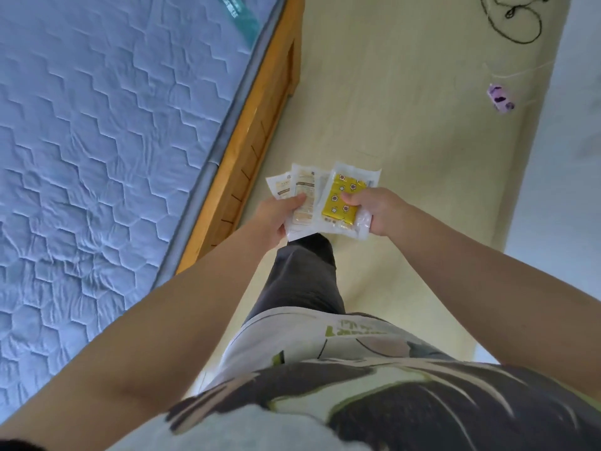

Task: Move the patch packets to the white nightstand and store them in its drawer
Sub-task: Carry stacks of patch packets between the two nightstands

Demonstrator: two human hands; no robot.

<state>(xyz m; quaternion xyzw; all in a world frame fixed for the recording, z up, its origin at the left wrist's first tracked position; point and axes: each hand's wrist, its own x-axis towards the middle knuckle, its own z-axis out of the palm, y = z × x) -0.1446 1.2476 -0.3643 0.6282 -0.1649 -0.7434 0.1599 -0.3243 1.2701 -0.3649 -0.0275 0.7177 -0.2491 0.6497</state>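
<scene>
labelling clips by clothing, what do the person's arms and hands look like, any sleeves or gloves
Both forearms are bare, with no sleeve covering them. The left hand and the right hand wear no gloves, and no ring, watch or wristband shows on either.

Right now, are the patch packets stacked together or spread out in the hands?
Spread out: left hand holds white packets fanned; right hand holds the yellow packet beside them.

I get bright, even, cool daylight here, no hard shadows, floor (406, 125) a bit washed out. The patch packets (341, 203) mid-frame are fairly sharp; shirt (357, 385) at the bottom is smeared and soft, and the bed frame (253, 141) bows from wide-angle distortion.
</scene>
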